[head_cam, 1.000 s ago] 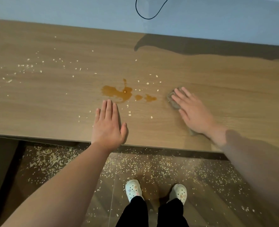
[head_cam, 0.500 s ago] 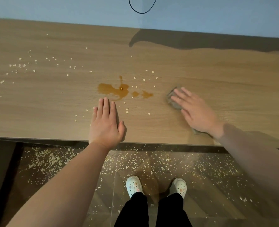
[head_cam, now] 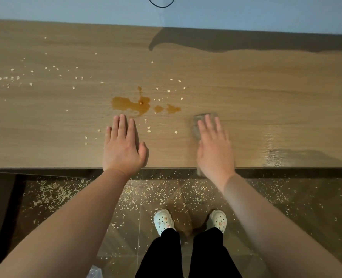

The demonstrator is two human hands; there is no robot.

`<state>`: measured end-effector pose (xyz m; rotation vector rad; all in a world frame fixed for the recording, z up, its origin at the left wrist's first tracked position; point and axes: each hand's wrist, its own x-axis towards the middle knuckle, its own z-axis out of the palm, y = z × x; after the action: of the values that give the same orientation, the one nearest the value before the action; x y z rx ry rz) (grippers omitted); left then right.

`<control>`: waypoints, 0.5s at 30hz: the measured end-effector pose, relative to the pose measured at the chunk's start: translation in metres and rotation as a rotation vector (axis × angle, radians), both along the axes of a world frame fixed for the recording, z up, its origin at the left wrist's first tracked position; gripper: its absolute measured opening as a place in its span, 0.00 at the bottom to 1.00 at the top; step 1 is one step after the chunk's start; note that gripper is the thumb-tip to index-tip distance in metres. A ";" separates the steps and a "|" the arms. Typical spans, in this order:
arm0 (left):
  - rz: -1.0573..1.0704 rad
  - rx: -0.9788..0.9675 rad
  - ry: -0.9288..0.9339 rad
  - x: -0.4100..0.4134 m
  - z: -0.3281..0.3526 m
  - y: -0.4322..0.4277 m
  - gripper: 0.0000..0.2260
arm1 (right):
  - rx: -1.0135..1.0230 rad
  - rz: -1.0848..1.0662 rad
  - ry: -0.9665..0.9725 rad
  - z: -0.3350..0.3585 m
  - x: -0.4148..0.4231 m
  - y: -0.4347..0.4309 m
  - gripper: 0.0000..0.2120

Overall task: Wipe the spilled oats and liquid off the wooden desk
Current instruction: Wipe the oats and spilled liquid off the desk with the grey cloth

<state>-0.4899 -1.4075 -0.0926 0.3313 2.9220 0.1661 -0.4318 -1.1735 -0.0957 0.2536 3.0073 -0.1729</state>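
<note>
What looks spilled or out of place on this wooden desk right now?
A brown liquid puddle sits mid-desk, just beyond the flat left hand, with pale oat flakes scattered around it and further left. Many more flakes litter the floor below. The right hand presses a grey cloth to the puddle's right, apart from it.

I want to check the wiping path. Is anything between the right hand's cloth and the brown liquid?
Nothing blocks it. Between the cloth under the right hand and the brown liquid lies bare desk with one oat flake. The left hand rests flat nearer the desk edge, off that path.
</note>
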 end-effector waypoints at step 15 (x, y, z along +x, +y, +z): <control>-0.006 -0.026 -0.002 -0.001 0.000 0.000 0.35 | 0.007 0.056 0.001 0.004 -0.022 -0.021 0.26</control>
<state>-0.4911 -1.4076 -0.0923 0.3350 2.9180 0.1279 -0.4542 -1.1944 -0.0914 0.1694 3.0129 -0.1580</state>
